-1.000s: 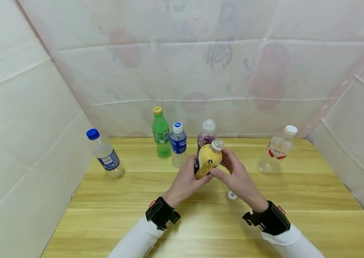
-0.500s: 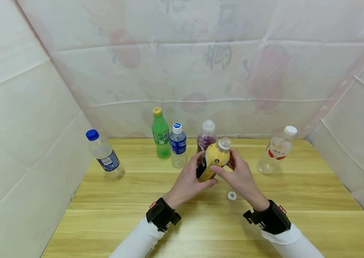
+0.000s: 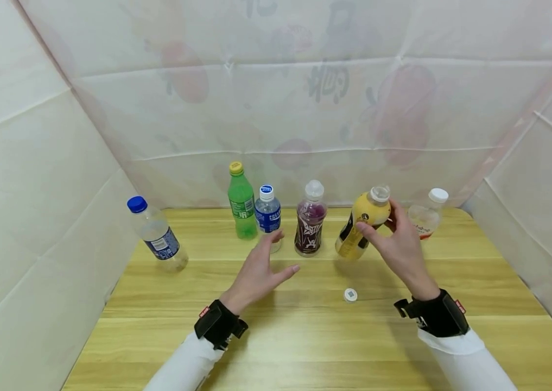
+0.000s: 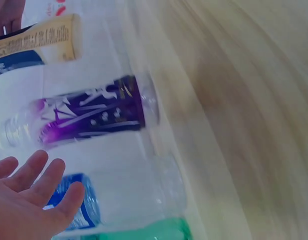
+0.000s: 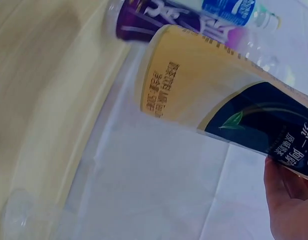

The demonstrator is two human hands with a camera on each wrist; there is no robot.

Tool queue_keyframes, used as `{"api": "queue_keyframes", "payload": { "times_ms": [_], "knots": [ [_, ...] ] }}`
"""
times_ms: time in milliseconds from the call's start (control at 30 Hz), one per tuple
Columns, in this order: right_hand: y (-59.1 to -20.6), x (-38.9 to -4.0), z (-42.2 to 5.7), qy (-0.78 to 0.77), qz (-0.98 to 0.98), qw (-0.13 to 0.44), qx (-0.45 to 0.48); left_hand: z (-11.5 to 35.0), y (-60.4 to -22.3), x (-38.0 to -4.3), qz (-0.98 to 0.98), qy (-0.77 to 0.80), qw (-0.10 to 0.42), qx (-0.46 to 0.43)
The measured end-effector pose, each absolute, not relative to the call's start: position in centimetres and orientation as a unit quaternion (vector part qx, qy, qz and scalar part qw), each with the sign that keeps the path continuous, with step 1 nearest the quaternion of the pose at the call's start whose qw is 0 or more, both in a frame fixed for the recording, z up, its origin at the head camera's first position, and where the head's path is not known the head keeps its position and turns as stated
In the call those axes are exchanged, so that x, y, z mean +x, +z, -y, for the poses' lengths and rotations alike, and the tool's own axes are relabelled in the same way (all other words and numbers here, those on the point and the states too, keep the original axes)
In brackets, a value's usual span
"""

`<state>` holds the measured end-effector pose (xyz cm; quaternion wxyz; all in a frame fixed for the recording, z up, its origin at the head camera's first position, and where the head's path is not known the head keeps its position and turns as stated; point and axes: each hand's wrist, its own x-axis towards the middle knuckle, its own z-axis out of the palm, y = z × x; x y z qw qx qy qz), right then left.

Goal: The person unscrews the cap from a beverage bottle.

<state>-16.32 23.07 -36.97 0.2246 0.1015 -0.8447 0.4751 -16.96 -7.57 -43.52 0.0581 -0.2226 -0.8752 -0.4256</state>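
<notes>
My right hand (image 3: 403, 250) holds a yellow and black drink bottle (image 3: 360, 233) near its shoulder, thumb on the near side. Tilted to the right, the bottle has an uncapped clear neck; in the right wrist view its base hangs above the table. My left hand (image 3: 256, 274) holds nothing, its fingers and thumb spread. Close beyond it stand a clear bottle with a blue label (image 3: 268, 217) and a dark purple bottle (image 3: 310, 231). On the table between the hands lies a small white cap (image 3: 350, 295).
A green bottle with a yellow cap (image 3: 242, 201) stands at the back. To the left is a clear bottle with a blue cap (image 3: 160, 239). At the right, a white-capped clear bottle (image 3: 424, 220) is partly behind my right hand. Cloth walls surround the wooden table (image 3: 305, 347).
The yellow bottle has moved right in my right hand, away from in front of the purple bottle. My left hand has let go of it and drawn back left.
</notes>
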Motion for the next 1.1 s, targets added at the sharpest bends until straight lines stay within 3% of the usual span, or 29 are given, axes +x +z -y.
{"api": "queue_keyframes", "payload": {
  "times_ms": [633,1100],
  "knots": [
    [-39.1,-22.1,-24.2,0.444,0.87,0.206,0.06,9.5,-44.2,-17.2,0.884,-0.411,0.078,-0.21],
    [-41.0,-23.7,-25.1,0.418,0.888,0.188,0.038,9.6,-44.4,-17.1,0.883,-0.411,0.076,-0.212]
  ]
}}
